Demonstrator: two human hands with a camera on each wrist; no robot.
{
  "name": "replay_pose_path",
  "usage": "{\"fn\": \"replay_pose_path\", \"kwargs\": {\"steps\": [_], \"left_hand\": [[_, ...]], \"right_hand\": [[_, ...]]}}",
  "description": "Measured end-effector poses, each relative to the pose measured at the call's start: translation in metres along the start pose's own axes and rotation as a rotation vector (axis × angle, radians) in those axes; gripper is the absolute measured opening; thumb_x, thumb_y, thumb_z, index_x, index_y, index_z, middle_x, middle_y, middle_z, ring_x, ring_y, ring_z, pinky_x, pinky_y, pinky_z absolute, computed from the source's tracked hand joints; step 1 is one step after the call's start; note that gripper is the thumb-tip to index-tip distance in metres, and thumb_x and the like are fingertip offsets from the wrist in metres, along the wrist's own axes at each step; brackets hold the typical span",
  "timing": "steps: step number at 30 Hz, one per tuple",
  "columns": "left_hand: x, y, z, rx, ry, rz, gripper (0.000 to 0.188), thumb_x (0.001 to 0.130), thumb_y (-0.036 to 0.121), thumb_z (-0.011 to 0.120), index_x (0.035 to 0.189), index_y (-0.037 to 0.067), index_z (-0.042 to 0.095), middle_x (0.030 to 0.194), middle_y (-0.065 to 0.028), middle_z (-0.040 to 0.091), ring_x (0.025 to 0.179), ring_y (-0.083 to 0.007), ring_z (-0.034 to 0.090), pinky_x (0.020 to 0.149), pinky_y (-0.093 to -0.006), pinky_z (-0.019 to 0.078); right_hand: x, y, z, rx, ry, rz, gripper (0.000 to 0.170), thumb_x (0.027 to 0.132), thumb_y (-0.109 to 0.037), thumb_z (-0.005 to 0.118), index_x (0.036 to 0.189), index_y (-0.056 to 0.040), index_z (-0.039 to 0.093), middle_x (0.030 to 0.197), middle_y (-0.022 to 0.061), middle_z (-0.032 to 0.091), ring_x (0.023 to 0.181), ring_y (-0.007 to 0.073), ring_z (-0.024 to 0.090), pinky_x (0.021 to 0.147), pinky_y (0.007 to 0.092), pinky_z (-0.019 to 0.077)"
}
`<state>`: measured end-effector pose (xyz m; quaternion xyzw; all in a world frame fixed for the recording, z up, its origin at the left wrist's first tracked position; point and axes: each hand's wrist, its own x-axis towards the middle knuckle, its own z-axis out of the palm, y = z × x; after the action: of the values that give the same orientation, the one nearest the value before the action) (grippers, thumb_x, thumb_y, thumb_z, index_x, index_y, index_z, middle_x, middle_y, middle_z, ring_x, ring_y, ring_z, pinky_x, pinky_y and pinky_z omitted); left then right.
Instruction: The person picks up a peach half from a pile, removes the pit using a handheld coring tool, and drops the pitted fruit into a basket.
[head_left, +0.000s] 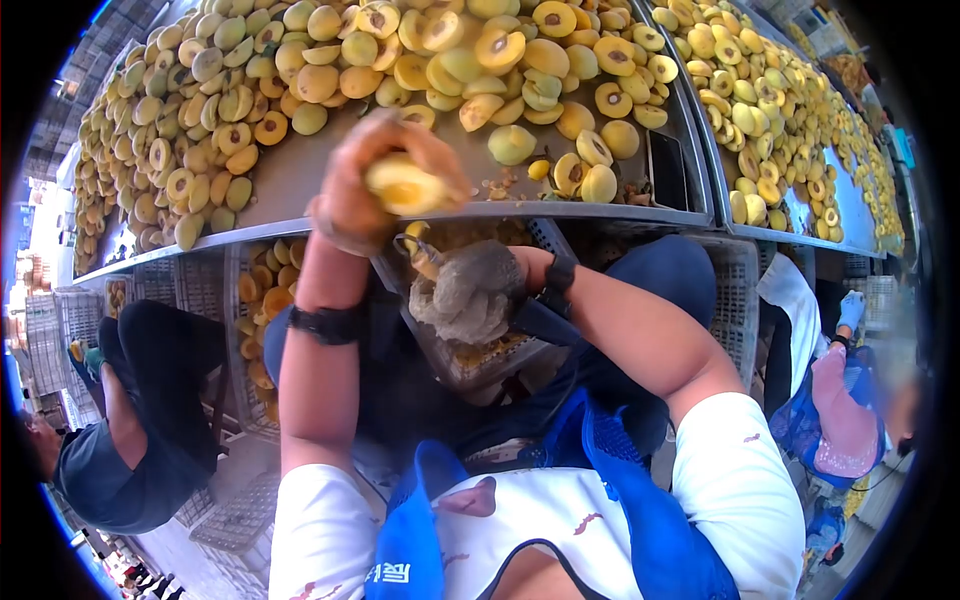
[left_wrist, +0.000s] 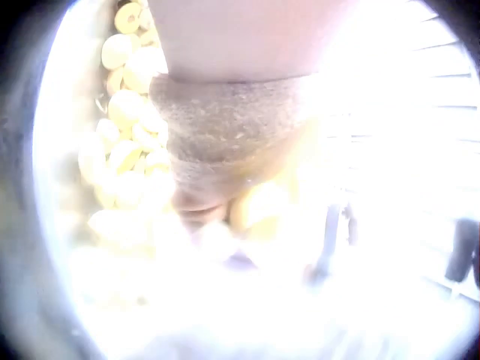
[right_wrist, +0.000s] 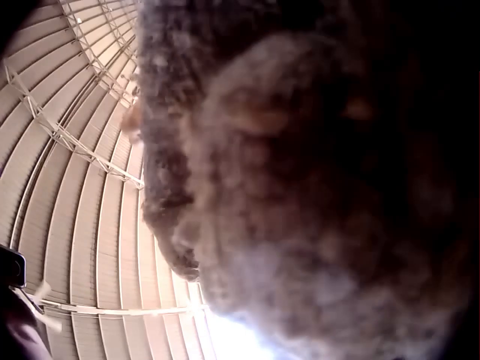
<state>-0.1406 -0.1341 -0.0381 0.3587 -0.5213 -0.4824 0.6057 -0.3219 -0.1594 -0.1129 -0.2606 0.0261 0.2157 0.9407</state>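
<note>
- Pinching a halved yellow fruit (head_left: 408, 187), the left hand (head_left: 355, 175) sits just above the table's front edge; its fingers curl round the half, with the cut side showing beneath them.
- Wrapped in a grey knitted glove, the right hand (head_left: 470, 292) is lower and to the right of those fingers, gripping the wooden handle of a curved metal tool (head_left: 427, 262), whose bent end points up toward the left hand.
- Both wrist views are poor, one washed out and one dark and blurred, so I can't tell how each gloved finger lies.
- Beyond the left fingers, a heap of halved fruit (head_left: 460, 60) covers much of the metal table (head_left: 290, 180).
- Right of the left fingers, near the table's corner, lies a dark phone (head_left: 667, 170).
- Below the gloved fingers, between the knees, stands a plastic crate (head_left: 475, 375); left of them, a second crate (head_left: 236, 330) holds more halves.
- Well left of both hands sits another person (head_left: 150, 450) in dark clothes.
</note>
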Motion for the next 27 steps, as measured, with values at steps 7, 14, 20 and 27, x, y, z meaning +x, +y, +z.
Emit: {"fn": "replay_pose_path", "kwargs": {"steps": [7,14,20,27], "left_hand": [[0.008,0.017,-0.09,-1.418,-0.716,0.422,0.02,0.101,0.025,0.053,0.102,0.008,0.064,0.092,-0.008,0.069,0.068,-0.0204,0.064,0.06,-0.0355,0.0576],[0.028,-0.021,-0.086,-0.012,0.755,-0.601,0.028,0.097,0.031,0.056,0.111,0.01,0.068,0.1,-0.0057,0.073,0.083,-0.0191,0.069,0.068,-0.0339,0.0547],[0.053,-0.087,-0.072,1.013,0.636,-0.65,0.072,0.076,0.044,0.077,0.134,0.006,0.061,0.125,-0.0202,0.067,0.122,-0.0328,0.061,0.104,-0.039,0.045],[0.066,-0.126,-0.057,0.722,0.273,-0.562,0.043,0.076,0.017,0.07,0.115,0.002,0.061,0.104,-0.0127,0.067,0.094,-0.0173,0.063,0.084,-0.0318,0.0513]], "right_hand": [[0.009,0.013,-0.009,0.378,0.08,0.236,0.022,0.097,-0.023,0.057,0.076,-0.0173,0.052,0.059,-0.0075,0.042,0.045,0.0065,0.044,0.038,0.0214,0.0339],[0.011,0.014,0.016,0.041,0.8,0.164,0.021,0.095,-0.037,0.059,0.083,-0.0205,0.058,0.06,-0.0046,0.05,0.044,0.0117,0.044,0.041,0.0269,0.0352],[0.011,-0.018,0.034,-0.081,0.955,-0.112,0.023,0.095,-0.03,0.059,0.075,-0.0198,0.052,0.059,-0.0056,0.045,0.044,0.0107,0.039,0.041,0.0277,0.0297],[-0.013,-0.039,0.01,0.003,1.02,-0.441,0.02,0.096,-0.028,0.059,0.079,-0.0184,0.053,0.06,-0.0065,0.044,0.045,0.0089,0.039,0.041,0.0252,0.0322]]}}
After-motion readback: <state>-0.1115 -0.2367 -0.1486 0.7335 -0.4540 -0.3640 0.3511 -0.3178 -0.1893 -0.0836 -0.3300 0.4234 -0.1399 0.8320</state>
